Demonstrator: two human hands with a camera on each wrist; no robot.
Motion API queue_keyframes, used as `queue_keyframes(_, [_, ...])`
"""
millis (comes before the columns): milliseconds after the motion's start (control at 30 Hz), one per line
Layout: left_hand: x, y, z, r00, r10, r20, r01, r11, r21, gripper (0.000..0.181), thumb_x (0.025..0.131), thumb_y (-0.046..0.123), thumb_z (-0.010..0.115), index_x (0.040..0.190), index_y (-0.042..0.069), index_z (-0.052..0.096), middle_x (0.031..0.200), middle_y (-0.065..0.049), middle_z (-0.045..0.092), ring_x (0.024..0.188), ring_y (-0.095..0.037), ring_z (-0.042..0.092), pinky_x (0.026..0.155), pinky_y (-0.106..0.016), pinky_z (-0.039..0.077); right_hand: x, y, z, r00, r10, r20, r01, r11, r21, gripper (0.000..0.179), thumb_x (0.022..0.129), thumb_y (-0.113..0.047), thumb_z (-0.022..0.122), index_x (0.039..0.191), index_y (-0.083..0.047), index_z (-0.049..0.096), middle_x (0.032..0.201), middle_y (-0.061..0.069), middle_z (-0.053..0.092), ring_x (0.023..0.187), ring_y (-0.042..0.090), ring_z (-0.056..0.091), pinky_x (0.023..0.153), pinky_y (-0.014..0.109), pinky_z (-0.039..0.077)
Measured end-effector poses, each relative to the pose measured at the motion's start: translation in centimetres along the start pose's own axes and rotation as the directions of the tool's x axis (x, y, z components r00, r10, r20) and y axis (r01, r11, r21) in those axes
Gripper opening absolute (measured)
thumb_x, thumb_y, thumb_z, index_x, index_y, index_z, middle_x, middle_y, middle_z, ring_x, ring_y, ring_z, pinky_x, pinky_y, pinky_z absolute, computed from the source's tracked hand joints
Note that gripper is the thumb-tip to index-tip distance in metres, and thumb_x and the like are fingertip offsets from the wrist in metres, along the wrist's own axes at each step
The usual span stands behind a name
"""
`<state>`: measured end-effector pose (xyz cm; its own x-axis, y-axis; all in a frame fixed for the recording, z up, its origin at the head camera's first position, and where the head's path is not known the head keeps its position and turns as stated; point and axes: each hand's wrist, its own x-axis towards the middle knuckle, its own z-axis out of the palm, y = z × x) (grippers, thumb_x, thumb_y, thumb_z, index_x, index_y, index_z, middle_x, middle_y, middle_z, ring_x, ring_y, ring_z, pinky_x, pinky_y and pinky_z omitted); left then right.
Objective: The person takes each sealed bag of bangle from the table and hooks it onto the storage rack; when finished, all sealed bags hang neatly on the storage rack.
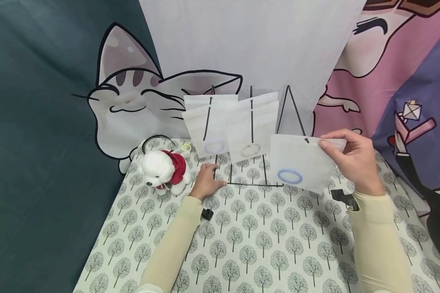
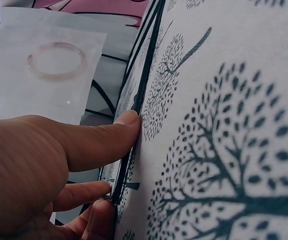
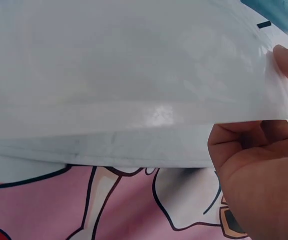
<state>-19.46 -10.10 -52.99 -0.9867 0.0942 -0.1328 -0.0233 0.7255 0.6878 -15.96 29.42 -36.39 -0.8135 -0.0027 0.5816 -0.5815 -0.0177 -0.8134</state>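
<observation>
In the head view my right hand (image 1: 352, 158) pinches the top right corner of a white plastic pouch (image 1: 308, 158) that holds a blue ring (image 1: 289, 176). A black wire arm of the display rack (image 1: 254, 185) ends at the hole in this pouch's top edge. My left hand (image 1: 207, 181) grips the left side of the rack's base, thumb on the wire and fingers curled to its other side in the left wrist view. Two more pouches hang on the rack: one with a lilac ring (image 1: 214, 145), one with a pale brownish ring (image 1: 250, 150).
A white plush dog (image 1: 159, 169) in a red garment sits left of the rack. Behind it are a black toothed headband (image 1: 157, 136) and a yellow ring (image 1: 185, 147). The table wears a tree-print cloth (image 1: 249, 252); cartoon-printed curtains (image 1: 264, 40) hang behind.
</observation>
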Motion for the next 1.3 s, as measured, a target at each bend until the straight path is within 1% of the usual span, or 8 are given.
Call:
queue_keyframes(67, [0.0, 0.0, 0.0, 1.0, 0.002, 0.002, -0.002, 1.0, 0.006, 0.084, 0.082, 0.029, 0.091, 0.153, 0.008, 0.053, 0.151, -0.023, 0.045, 0.133, -0.043, 0.056, 0.118, -0.055, 0.047, 0.2, 0.1, 0.1, 1.0, 0.014, -0.007, -0.014, 1.0, -0.018, 0.015, 0.085, 0.023, 0.07, 0.099, 0.025, 0.067, 0.088, 0.006, 0.08, 0.059, 0.007, 0.069, 0.052, 0.016, 0.055])
queue_keyframes(167, [0.0, 0.1, 0.0, 1.0, 0.004, -0.001, -0.004, 1.0, 0.007, 0.084, 0.081, 0.029, 0.091, 0.153, 0.007, 0.053, 0.151, -0.023, 0.046, 0.133, -0.043, 0.057, 0.118, -0.055, 0.047, 0.6, 0.4, 0.3, 0.999, 0.04, -0.005, -0.04, 0.999, -0.022, 0.016, 0.087, 0.02, 0.071, 0.102, 0.024, 0.067, 0.087, 0.005, 0.08, 0.064, 0.011, 0.073, 0.054, 0.019, 0.059])
queue_keyframes(400, [0.0, 0.1, 0.0, 1.0, -0.007, 0.005, 0.007, 1.0, 0.007, 0.085, 0.082, 0.03, 0.091, 0.154, 0.008, 0.053, 0.151, -0.022, 0.045, 0.134, -0.042, 0.056, 0.118, -0.055, 0.047, 1.8, 1.3, 0.6, 0.998, 0.063, -0.021, -0.064, 0.996, -0.066, 0.015, 0.09, 0.011, 0.074, 0.102, 0.018, 0.069, 0.088, 0.003, 0.079, 0.064, 0.009, 0.072, 0.055, 0.018, 0.059])
queue_keyframes(533, [-0.1, 0.2, -0.1, 1.0, -0.007, 0.002, 0.007, 1.0, 0.004, 0.084, 0.082, 0.029, 0.091, 0.153, 0.008, 0.053, 0.151, -0.022, 0.045, 0.134, -0.043, 0.056, 0.118, -0.055, 0.047, 2.5, 1.9, 0.7, 0.996, 0.068, -0.059, -0.076, 0.986, -0.148, 0.015, 0.091, 0.004, 0.077, 0.102, 0.014, 0.072, 0.087, 0.0, 0.077, 0.065, 0.007, 0.07, 0.055, 0.017, 0.058])
queue_keyframes(667, [-0.1, 0.2, -0.1, 1.0, -0.006, 0.0, 0.006, 1.0, 0.008, 0.084, 0.082, 0.03, 0.091, 0.153, 0.008, 0.053, 0.151, -0.022, 0.045, 0.134, -0.042, 0.056, 0.118, -0.055, 0.047, 3.6, 2.6, 0.9, 0.994, 0.072, -0.079, -0.083, 0.984, -0.156, 0.016, 0.092, 0.002, 0.077, 0.103, 0.013, 0.072, 0.086, 0.0, 0.076, 0.065, 0.008, 0.068, 0.055, 0.017, 0.057])
queue_keyframes(933, [0.0, 0.2, 0.1, 1.0, -0.013, 0.005, 0.013, 1.0, 0.01, 0.084, 0.082, 0.03, 0.091, 0.153, 0.008, 0.053, 0.153, -0.023, 0.044, 0.136, -0.042, 0.055, 0.12, -0.055, 0.046, 5.7, 4.2, 1.2, 0.989, 0.094, -0.113, -0.117, 0.969, -0.218, 0.011, 0.097, -0.005, 0.075, 0.106, 0.001, 0.075, 0.098, 0.0, 0.074, 0.067, 0.006, 0.066, 0.056, 0.016, 0.057])
queue_keyframes(1067, [-0.1, 0.3, 0.1, 1.0, -0.027, 0.011, 0.027, 1.0, 0.008, 0.085, 0.082, 0.03, 0.091, 0.154, 0.01, 0.052, 0.155, -0.022, 0.043, 0.137, -0.042, 0.054, 0.12, -0.055, 0.045, 6.4, 4.9, 1.3, 0.988, 0.081, -0.132, -0.111, 0.965, -0.238, 0.012, 0.097, -0.007, 0.074, 0.106, 0.001, 0.075, 0.093, 0.0, 0.073, 0.064, 0.006, 0.065, 0.054, 0.016, 0.056])
queue_keyframes(1300, [-0.3, 0.6, -0.1, 0.999, -0.047, 0.015, 0.047, 0.999, 0.004, 0.085, 0.082, 0.029, 0.091, 0.155, 0.011, 0.051, 0.156, -0.021, 0.042, 0.136, -0.043, 0.055, 0.119, -0.057, 0.046, 7.1, 5.6, 1.6, 0.987, 0.059, -0.15, -0.086, 0.98, -0.181, 0.015, 0.097, -0.005, 0.074, 0.106, 0.007, 0.073, 0.085, 0.002, 0.072, 0.062, 0.009, 0.066, 0.054, 0.017, 0.056])
